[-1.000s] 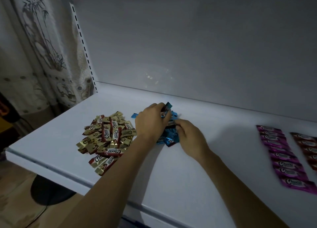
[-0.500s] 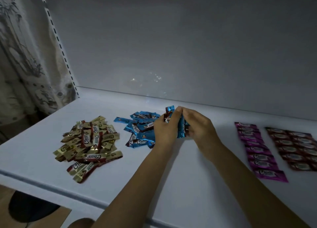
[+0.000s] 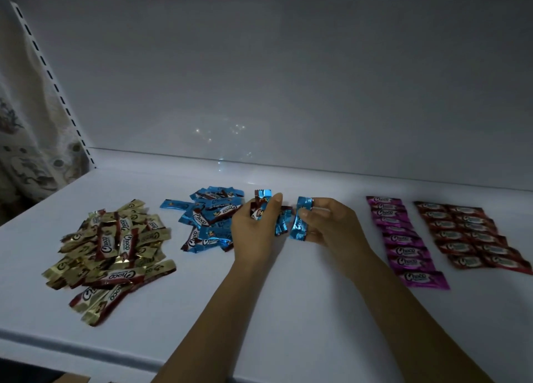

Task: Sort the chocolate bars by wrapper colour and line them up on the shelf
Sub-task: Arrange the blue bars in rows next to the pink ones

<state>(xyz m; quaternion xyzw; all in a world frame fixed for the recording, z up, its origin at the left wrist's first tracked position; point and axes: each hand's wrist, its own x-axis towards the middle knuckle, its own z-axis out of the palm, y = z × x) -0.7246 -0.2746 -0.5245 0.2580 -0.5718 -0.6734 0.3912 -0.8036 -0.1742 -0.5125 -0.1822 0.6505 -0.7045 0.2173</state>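
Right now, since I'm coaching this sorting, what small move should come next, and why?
Probably the right hand lays its blue bar on the bare shelf left of the pink row, starting a blue line: pink and red rows are laid out, while the blue pile lies loose.

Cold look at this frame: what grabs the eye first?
At the centre of the white shelf, the left hand grips a few blue-wrapped bars while the right hand pinches a single blue bar. To their left lie a loose blue pile and, further left, a gold heap. At the right, a pink column and two red columns are already lined up.
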